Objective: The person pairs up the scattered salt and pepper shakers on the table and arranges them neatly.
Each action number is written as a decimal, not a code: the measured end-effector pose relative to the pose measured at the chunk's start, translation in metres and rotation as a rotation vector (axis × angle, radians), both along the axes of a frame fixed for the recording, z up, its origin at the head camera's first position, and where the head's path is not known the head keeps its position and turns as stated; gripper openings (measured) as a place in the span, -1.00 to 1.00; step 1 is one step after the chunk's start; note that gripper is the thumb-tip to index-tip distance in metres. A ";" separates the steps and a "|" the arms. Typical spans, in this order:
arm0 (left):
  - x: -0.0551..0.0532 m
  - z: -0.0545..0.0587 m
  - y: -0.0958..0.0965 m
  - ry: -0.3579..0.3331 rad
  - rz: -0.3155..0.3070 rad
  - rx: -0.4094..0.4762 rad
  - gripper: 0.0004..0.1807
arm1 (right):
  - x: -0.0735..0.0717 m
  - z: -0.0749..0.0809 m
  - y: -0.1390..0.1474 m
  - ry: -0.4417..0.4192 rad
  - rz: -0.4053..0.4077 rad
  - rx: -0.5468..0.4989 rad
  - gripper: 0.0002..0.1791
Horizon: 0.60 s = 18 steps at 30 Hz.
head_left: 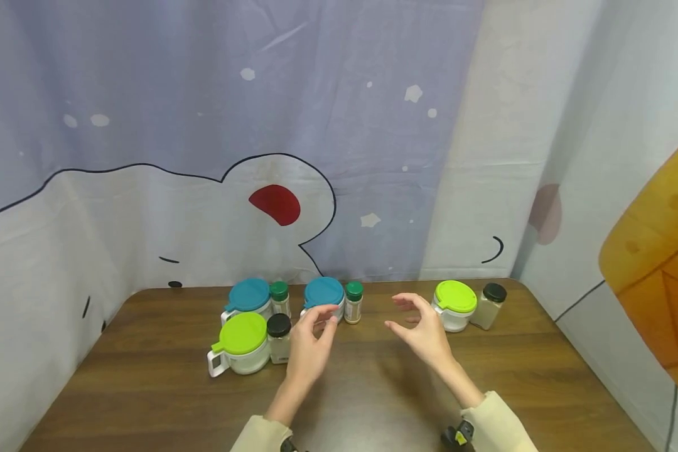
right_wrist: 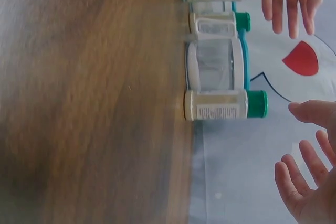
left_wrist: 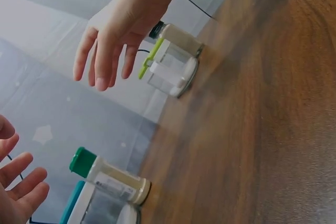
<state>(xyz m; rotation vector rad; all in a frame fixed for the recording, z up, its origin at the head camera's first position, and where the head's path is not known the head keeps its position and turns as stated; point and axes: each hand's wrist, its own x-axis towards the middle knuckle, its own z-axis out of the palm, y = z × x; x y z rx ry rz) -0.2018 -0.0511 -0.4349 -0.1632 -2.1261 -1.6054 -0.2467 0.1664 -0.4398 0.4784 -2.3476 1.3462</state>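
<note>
Above the middle of the table, my left hand (head_left: 311, 345) and right hand (head_left: 426, 329) face each other, holding nothing, with fingers loosely curved and thumbs apart. The left hand overlaps a white-handled clear container with a blue lid (head_left: 324, 291) in the head view. Just right of that container stands a green-capped seasoning bottle (head_left: 353, 304). Nearest my right hand is a container with a lime-green lid (head_left: 455, 297), beside a black-capped jar (head_left: 488, 306). The left wrist view shows the right hand (left_wrist: 118, 35) raised above the tabletop.
Left of my left hand sit another blue-lidded container (head_left: 250, 296), a lime-lidded one (head_left: 242, 342) with its handle outward, a green-capped bottle (head_left: 279, 297) and a black-capped jar (head_left: 279, 339). A printed curtain (head_left: 373, 138) hangs behind the wooden table (head_left: 147, 389).
</note>
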 end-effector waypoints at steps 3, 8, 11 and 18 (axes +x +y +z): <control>-0.004 0.000 0.001 -0.003 0.009 -0.008 -0.79 | -0.002 0.001 0.006 0.024 -0.017 0.008 -0.47; -0.010 0.001 0.006 -0.018 -0.010 -0.014 -0.80 | -0.002 0.000 0.017 0.025 -0.044 0.005 -0.47; -0.012 0.001 0.009 -0.032 -0.025 -0.010 -0.80 | 0.006 0.012 0.017 0.017 -0.069 0.015 -0.49; -0.018 -0.005 0.017 -0.055 -0.056 0.011 -0.80 | 0.017 0.033 0.021 0.008 -0.122 0.029 -0.54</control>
